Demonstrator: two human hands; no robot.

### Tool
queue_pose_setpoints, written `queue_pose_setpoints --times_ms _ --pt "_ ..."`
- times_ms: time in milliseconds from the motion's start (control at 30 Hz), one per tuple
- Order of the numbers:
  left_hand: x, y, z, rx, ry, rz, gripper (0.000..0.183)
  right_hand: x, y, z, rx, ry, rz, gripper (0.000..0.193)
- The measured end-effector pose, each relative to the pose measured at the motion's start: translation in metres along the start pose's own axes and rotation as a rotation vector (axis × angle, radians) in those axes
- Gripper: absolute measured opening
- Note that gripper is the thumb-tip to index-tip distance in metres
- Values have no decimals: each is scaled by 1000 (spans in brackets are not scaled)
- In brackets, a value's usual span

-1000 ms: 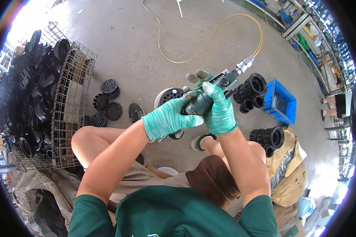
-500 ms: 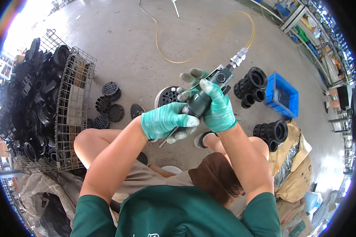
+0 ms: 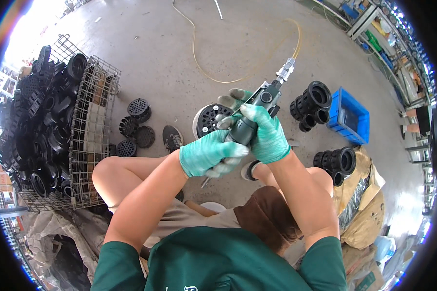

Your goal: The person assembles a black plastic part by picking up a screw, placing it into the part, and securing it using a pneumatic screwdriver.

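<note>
A dark pneumatic screwdriver (image 3: pixel 245 130) lies slanted across both my hands, its metal bit pointing down toward my lap. My left hand (image 3: pixel 211 154), in a green knit glove with grey palm, wraps round its lower end. Higher up, my right hand (image 3: pixel 266 131) in a matching glove grips the body near the lever. A metal coupling (image 3: pixel 285 70) joins the tool's upper end to a thin yellowish air hose (image 3: pixel 298 39). Below and left of the tool, a round black perforated part (image 3: pixel 210 119) sits on a pale round base, partly hidden by my fingers.
At left stands a wire basket (image 3: pixel 94 109) heaped with black plastic parts (image 3: pixel 43 121). Several round grates (image 3: pixel 139 109) lie beside it. Ribbed black fittings (image 3: pixel 318 94) and a blue crate (image 3: pixel 342 121) are at right, above a brown sack (image 3: pixel 366 203). The hose loops over the floor.
The screwdriver's coupling end has shifted slightly left and down, and the hose with it. My left hand has moved slightly right. Both hands keep their grip, and more of the perforated part shows.
</note>
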State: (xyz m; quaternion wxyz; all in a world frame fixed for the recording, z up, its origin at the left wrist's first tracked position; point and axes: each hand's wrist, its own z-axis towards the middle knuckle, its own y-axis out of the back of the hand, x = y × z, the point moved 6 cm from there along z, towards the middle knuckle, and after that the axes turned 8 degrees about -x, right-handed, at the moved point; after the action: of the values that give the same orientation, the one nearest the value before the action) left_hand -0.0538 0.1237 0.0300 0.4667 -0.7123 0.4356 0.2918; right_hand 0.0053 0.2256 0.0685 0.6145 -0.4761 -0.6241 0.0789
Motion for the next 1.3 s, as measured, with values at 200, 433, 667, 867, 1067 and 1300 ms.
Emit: queue_pose_setpoints --times_ms 200,433,667,867,1067,1300 --pt "-39 -14 -18 -569 -625 503 40 16 3 4 -184 254 -56 43" --pt "-17 -5 -3 -224 -200 335 43 18 -11 -4 66 90 -54 60" --pt "-24 -12 -14 -615 -678 668 53 21 -9 0 -30 197 -76 44" --pt "-18 -11 -8 -477 -435 360 40 16 -18 -4 220 30 -82 59" --pt "-10 -32 -13 -209 -231 191 36 19 -19 -9 260 -22 -153 57" --pt "-13 -27 -14 -474 -323 339 60 14 -21 -8 246 3 -169 56"
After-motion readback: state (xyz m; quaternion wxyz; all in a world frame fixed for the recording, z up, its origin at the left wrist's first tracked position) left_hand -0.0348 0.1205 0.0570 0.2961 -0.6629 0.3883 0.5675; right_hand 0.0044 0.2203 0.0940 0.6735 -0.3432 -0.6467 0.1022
